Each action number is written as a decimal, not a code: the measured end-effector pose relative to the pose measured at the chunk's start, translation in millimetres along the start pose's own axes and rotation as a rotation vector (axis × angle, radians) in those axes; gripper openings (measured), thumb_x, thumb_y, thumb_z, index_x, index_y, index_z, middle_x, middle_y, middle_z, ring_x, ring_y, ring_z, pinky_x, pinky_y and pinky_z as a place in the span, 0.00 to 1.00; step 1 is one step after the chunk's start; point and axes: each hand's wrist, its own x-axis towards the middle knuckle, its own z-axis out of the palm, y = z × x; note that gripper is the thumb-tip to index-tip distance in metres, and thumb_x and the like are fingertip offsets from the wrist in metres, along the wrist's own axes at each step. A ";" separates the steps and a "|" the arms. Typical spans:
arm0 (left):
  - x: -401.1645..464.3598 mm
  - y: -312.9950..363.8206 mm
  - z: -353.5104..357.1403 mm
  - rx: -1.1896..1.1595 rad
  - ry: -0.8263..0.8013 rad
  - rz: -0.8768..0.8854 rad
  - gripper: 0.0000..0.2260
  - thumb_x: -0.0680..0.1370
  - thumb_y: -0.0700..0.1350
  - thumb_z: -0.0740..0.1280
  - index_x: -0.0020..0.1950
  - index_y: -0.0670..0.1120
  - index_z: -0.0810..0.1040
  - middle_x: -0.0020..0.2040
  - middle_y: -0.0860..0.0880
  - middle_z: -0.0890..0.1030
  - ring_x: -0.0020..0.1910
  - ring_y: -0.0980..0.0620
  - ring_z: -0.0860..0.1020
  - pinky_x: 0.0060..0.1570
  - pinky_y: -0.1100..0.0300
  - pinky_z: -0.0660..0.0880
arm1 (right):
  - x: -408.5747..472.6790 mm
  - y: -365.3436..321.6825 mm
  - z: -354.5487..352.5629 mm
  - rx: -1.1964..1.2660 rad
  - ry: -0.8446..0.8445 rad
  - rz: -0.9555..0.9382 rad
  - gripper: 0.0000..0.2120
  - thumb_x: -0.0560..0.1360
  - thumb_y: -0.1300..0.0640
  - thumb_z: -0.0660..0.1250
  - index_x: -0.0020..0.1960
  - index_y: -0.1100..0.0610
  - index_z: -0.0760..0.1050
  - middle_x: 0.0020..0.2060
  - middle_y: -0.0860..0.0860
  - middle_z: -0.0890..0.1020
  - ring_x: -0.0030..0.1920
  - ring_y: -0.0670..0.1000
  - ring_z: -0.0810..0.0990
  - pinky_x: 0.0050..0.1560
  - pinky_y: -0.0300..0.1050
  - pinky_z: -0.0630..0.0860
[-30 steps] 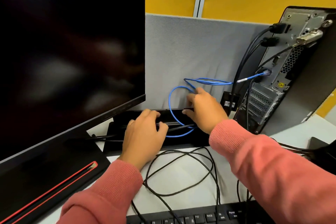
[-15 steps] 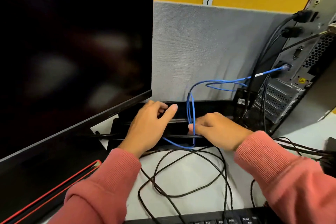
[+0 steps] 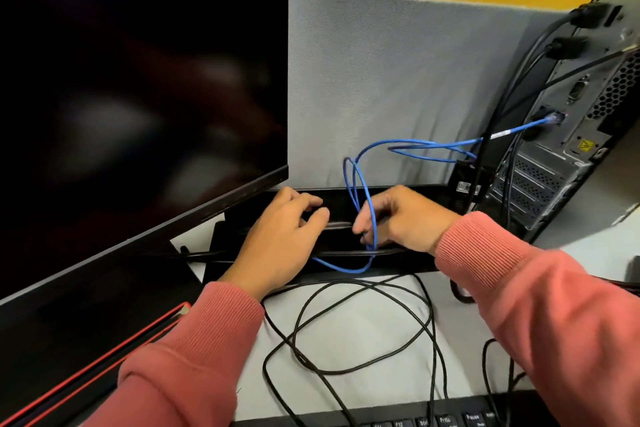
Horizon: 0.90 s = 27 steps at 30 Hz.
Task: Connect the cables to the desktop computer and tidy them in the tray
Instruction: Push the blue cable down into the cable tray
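- Monitor [image 3: 138,97], dark screen, far left of both grips, its stand foot on the tabletop [image 3: 374,319].
- Desktop computer [image 3: 568,135], rear panel facing in, up and right of the right grip; black leads and blue cable plugged in.
- Tray [image 3: 408,258], long and black, lies under both grips against the grey partition.
- Black cables [image 3: 363,350] loop loose on the tabletop just nearer than the grips; keyboard edge below them.
- Blue cable [image 3: 415,142] runs from the computer port leftward, then loops down into the tray between the grips.
- Right hand [image 3: 401,218]: grip pinching the blue loop.
- Left hand [image 3: 280,232]: fingers curled over a black lead in the tray; whether it's clamped, cannot tell.
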 end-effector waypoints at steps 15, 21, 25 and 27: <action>2.8 -7.5 -5.9 -0.127 -0.038 0.018 0.23 0.78 0.30 0.60 0.68 0.46 0.78 0.60 0.53 0.76 0.59 0.57 0.76 0.64 0.61 0.73 | 1.9 5.8 -8.5 0.556 0.198 0.009 0.12 0.72 0.76 0.70 0.49 0.62 0.83 0.34 0.55 0.79 0.34 0.47 0.81 0.36 0.36 0.80; 2.2 -6.3 -9.1 -0.183 -0.027 0.035 0.23 0.77 0.26 0.57 0.66 0.43 0.79 0.60 0.49 0.77 0.60 0.64 0.74 0.50 0.78 0.71 | 9.8 1.7 3.2 0.462 0.485 -0.031 0.12 0.72 0.75 0.71 0.47 0.59 0.82 0.34 0.55 0.75 0.36 0.55 0.80 0.36 0.39 0.82; 3.7 -6.4 -10.7 -0.190 -0.039 0.027 0.23 0.77 0.25 0.59 0.67 0.43 0.79 0.60 0.49 0.78 0.59 0.63 0.75 0.49 0.80 0.68 | 16.8 -8.3 12.9 0.397 0.558 -0.076 0.12 0.75 0.74 0.68 0.46 0.58 0.79 0.35 0.55 0.77 0.35 0.55 0.82 0.35 0.49 0.84; 4.5 -8.3 -11.6 -0.197 -0.056 0.008 0.25 0.76 0.25 0.58 0.67 0.44 0.79 0.60 0.50 0.78 0.55 0.58 0.76 0.54 0.75 0.69 | 20.7 -15.3 15.0 0.357 0.614 -0.112 0.11 0.75 0.74 0.66 0.47 0.59 0.78 0.37 0.59 0.77 0.34 0.54 0.82 0.34 0.50 0.85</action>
